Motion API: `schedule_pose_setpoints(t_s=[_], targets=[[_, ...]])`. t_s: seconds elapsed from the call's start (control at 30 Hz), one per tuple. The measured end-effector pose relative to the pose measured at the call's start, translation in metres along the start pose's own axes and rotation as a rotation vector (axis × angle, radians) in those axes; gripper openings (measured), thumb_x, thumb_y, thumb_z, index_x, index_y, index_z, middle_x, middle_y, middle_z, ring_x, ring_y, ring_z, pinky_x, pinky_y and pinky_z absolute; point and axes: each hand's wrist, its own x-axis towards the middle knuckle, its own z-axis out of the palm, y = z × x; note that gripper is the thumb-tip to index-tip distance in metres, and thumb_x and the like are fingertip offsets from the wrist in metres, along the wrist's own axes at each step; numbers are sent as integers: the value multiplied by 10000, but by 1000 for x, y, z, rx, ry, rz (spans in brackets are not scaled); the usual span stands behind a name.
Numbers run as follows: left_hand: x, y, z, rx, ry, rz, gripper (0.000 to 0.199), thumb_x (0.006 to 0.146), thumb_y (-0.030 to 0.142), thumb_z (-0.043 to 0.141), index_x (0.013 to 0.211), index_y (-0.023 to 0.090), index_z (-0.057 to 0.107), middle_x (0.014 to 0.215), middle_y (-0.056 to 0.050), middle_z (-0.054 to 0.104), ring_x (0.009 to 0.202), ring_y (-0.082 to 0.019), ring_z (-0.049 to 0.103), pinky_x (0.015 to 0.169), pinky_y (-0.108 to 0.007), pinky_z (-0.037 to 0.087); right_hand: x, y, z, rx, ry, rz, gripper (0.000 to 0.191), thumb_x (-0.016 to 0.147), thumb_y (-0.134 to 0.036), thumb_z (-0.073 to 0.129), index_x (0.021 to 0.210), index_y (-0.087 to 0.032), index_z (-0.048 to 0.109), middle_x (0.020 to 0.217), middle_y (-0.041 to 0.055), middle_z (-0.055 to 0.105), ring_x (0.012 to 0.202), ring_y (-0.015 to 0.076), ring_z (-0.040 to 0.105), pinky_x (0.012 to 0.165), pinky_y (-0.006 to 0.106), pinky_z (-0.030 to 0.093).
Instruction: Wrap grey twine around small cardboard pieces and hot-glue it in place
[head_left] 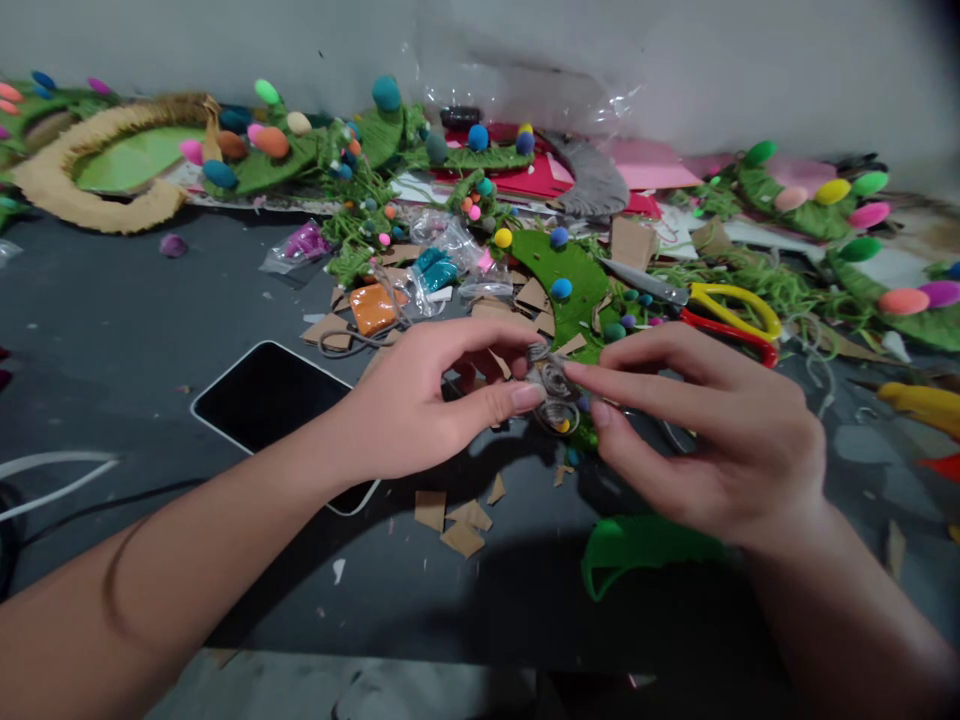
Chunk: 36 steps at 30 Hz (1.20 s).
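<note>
Your left hand [427, 400] pinches the grey coiled-cord piece [556, 378] above the table [247, 285], your right hand [720, 440] — fingers parted — sets a fingertip at its edge; coil adjustment appears under way, the next move calling for light pressure.

Our table [112, 330] has a wall [225, 40] behind it. At the back on the left, we have a big ring [52, 195]. Our phone [262, 385] lies in front of that, partly under our left arm [247, 530]. Between our left hand [442, 400] and our right hand [720, 440] is the little cord piece [555, 380]. Behind it lies a leaf shape [551, 265], with small bags [442, 250] to its left. Our scissors [739, 310] lie behind our right hand. Card scraps [431, 508] sit on the table, nearer us than our left hand.
</note>
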Motion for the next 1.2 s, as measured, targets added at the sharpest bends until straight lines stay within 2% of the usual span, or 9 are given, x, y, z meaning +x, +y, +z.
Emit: schedule_pose_setpoints(t_s=[0.1, 0.27, 0.4, 0.5, 0.8, 1.07, 1.2], targets=[[0, 1, -1, 4, 6, 7, 287, 922, 363, 736, 1151, 191, 715, 976, -38, 751, 809, -149, 679, 675, -254, 554, 0, 1, -1, 20, -11, -23, 383, 830, -103, 703, 1163, -284, 760, 1030, 72, 726, 819, 178, 682, 683, 351, 563], [1, 1, 0, -1, 7, -11, 306, 915, 366, 740, 1163, 189, 717, 968, -44, 753, 767, -147, 661, 665, -263, 558, -1, -1, -1, -42, -40, -76, 382, 813, -85, 719, 1179, -192, 743, 1043, 114, 718, 834, 202, 667, 716, 388, 567], [1, 0, 0, -10, 4, -14, 304, 918, 360, 742, 1164, 182, 718, 961, -42, 750, 774, -144, 655, 663, -257, 555, -4, -2, -1, -129, -101, -91, 445, 822, -95, 702, 1251, -213, 702, 1097, 127, 712, 874, 257, 661, 759, 465, 568], [0, 0, 0, -6, 7, -15, 307, 920, 356, 740, 1171, 181, 716, 960, -39, 745, 771, -143, 648, 663, -258, 555, -4, -4, -1, -190, -127, -109, 450, 820, -114, 702, 1259, -213, 690, 1091, 132, 713, 855, 280, 649, 732, 495, 551], [-1, -1, -1, -19, 11, -3, 312, 924, 379, 737, 1181, 202, 722, 981, -44, 744, 791, -150, 664, 671, -256, 559, -5, 2, 0, -127, -3, -61, 428, 805, -127, 720, 1211, -263, 721, 1057, 83, 703, 841, 211, 644, 702, 394, 555], [0, 0, 0, -59, 5, 2, 310, 928, 366, 736, 1187, 195, 725, 933, -32, 736, 753, -136, 643, 631, -246, 542, -4, -3, 3, -45, -62, -31, 464, 808, -89, 710, 1246, -243, 726, 1109, 115, 688, 876, 229, 642, 731, 421, 562], [0, 0, -1, -59, 11, -4, 295, 923, 372, 738, 1170, 212, 725, 942, -37, 744, 756, -146, 655, 629, -251, 550, -3, -5, 3, 39, -51, 19, 415, 830, -77, 692, 1219, -211, 748, 1100, 121, 683, 874, 210, 652, 730, 393, 562]])
